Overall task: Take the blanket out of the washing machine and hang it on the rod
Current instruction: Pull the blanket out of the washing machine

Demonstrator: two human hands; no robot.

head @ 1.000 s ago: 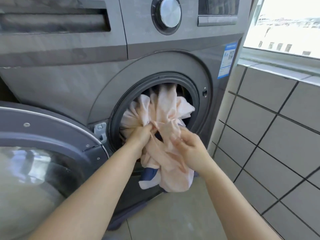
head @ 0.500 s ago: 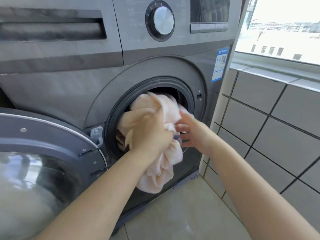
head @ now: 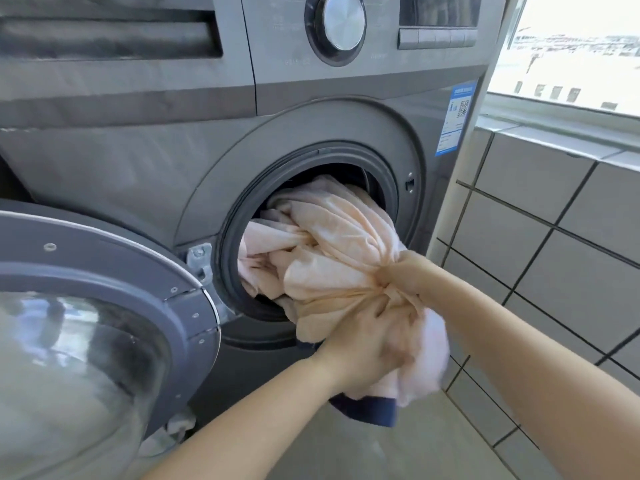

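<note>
1. Right hand point(head: 403, 275) and left hand point(head: 363, 344): both grips closed on bunched cloth.
2. Peach-pink crumpled fabric blanket point(head: 332, 251): trails up-left from the grips into the drum; left hand lower.
3. Grey front-loading washing machine point(head: 138, 140): round glass door point(head: 104, 306) swung open leftward.

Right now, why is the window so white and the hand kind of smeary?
Head view: daylight overexposes the window; the left hand is motion-blurred against the blanket; the wide lens bows the washing machine; the door glass shows hazy reflections.
</note>
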